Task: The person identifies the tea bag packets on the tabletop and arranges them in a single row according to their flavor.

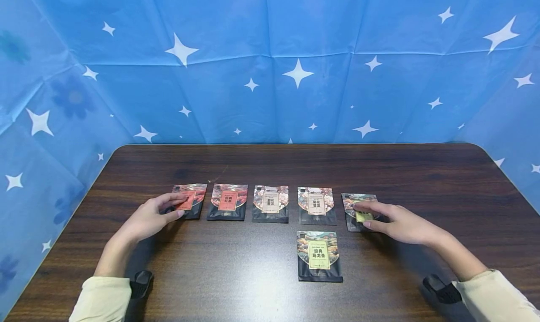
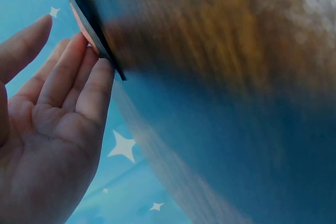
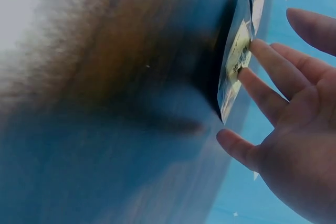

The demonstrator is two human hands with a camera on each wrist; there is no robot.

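My left hand [image 1: 148, 217] reaches over the leftmost red tea packet [image 1: 196, 205], its fingers nearly straight and the fingertips on the packet's face. In the left wrist view, that packet [image 2: 86, 22] appears edge-on beside the fingertips, with the thumb apart from it. On the right, a green-labelled tea packet [image 1: 353, 226] lies partly hidden under my right hand [image 1: 398, 222]. The right wrist view has two extended fingertips touching the label of this packet [image 3: 235, 59], while the thumb stays clear. Neither hand curls round its packet.
Between the hands lie a second red packet [image 1: 228, 202] and two floral packets, one left [image 1: 270, 205] and one right [image 1: 317, 206]. Another green oolong packet [image 1: 319, 257] lies nearer the front of the dark wooden table [image 1: 211, 275]. A blue starred cloth [image 1: 270, 101] hangs behind.
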